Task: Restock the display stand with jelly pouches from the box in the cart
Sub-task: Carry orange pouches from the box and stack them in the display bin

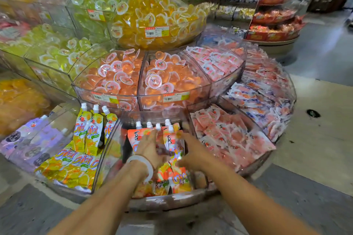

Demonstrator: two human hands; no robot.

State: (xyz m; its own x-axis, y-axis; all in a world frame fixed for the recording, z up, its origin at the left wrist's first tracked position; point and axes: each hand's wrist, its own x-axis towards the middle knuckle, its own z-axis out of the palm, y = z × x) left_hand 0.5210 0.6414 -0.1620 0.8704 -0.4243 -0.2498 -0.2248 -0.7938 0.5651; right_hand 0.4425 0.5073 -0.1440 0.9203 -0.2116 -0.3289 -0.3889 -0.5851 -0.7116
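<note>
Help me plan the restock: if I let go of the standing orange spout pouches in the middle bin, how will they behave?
The orange spout pouches look soft and glossy, so probably floppy and a bit slippery. Both the left hand and right hand are against them, and others lie flat below, so they likely tip over unsupported.

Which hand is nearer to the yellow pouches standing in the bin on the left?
The left hand. It grips orange pouches in the middle bin, just right of the yellow pouches. The right hand is further right, on the other side of those orange pouches.
</note>
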